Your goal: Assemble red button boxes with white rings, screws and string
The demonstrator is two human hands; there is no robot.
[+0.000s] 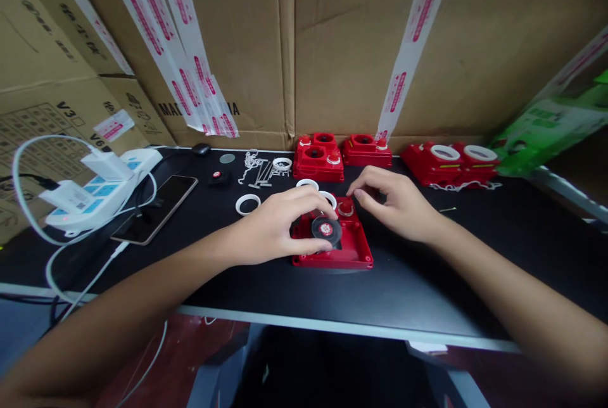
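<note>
A red plastic housing (354, 246) lies with its hollow side up on the black table in front of me. My left hand (280, 224) reaches in from the left and grips a black round disc (335, 235) with a red and white centre between thumb and fingers. The disc sits tilted over the left part of the housing. Just beyond the housing's right rear corner, near a round red fitting (346, 207), my right hand (396, 202) has its fingers curled, thumb and forefinger tips close together. Whatever they may pinch cannot be made out.
White rings (247, 204) and loose screws (261, 173) lie behind my left hand. Several red housings (319, 158) stand along the cardboard wall (342, 47). At left are a phone (156, 208), a power strip (102, 196) and white cables. A green bag (541, 132) sits far right.
</note>
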